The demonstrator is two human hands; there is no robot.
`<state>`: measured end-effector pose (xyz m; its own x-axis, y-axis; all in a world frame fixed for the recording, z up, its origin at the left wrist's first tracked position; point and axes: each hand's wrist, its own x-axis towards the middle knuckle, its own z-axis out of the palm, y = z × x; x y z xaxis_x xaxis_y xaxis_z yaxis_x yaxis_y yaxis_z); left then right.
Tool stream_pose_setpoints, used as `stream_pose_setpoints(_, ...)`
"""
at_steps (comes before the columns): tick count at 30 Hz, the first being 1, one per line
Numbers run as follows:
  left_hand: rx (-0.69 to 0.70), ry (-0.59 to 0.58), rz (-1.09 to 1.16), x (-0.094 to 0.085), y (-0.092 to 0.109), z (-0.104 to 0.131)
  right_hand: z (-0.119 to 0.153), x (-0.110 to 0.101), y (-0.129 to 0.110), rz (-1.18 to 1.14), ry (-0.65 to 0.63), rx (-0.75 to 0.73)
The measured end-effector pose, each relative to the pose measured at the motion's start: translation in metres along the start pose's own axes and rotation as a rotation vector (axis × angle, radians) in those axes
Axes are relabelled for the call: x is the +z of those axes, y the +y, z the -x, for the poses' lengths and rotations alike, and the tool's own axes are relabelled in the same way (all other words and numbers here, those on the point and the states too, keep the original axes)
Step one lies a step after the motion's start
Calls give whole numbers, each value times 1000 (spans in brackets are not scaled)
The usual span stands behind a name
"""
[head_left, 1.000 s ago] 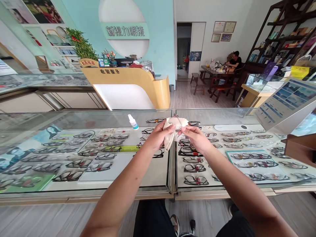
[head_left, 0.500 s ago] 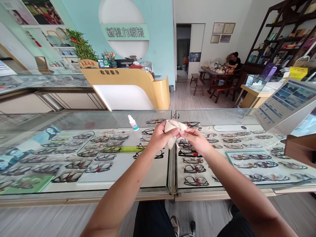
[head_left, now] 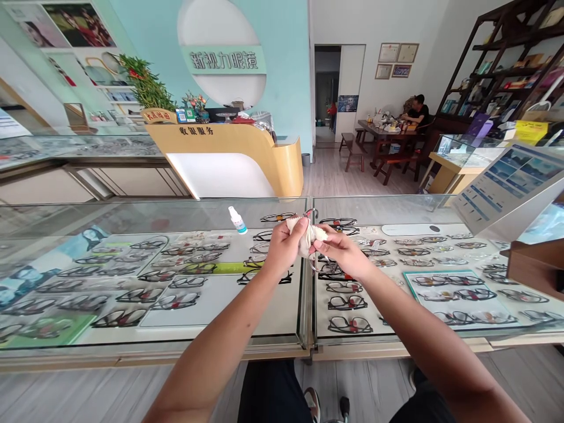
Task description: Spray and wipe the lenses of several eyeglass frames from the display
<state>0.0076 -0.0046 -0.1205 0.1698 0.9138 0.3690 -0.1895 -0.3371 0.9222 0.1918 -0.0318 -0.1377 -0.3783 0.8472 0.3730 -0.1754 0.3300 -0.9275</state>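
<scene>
A cream cloth with zigzag edges [head_left: 305, 239] is bunched around a pair of thin-framed glasses [head_left: 314, 265] above the display case. My left hand [head_left: 284, 242] is closed on the cloth, its thumb pressing on top. On the other side, my right hand [head_left: 342, 249] pinches the cloth and the glasses between thumb and fingers. Parts of the thin frame stick out above and below the cloth; the lenses are mostly hidden. A small white spray bottle with a blue label [head_left: 238, 220] stands on the glass, left of my hands.
Rows of glasses [head_left: 348, 302] lie inside the glass display case [head_left: 282, 343]. A printed stand [head_left: 506, 188] and a brown box [head_left: 537, 267] are at the right. Beyond are a wooden counter [head_left: 286, 167] and a person [head_left: 418, 111] seated at a table.
The cloth is now folded more tightly around the glasses. My left thumb has moved up and left, and my right fingers have shifted slightly down along the frame.
</scene>
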Motion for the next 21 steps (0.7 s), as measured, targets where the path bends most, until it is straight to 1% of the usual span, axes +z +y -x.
stream_pose_setpoints(4,-74,-62,39,-10,-3,-6,0,-2,-7,-13,60,8)
stream_pose_setpoints(8,-171,-138,169,-17,3,-10,0,-5,-11,-22,136,37)
stream_pose_setpoints(13,-214,-227,291,-18,8,-7,0,-4,-10,-63,146,67)
stream_pose_setpoints(21,-267,-199,370,-12,3,-5,1,-5,-7,-64,147,42)
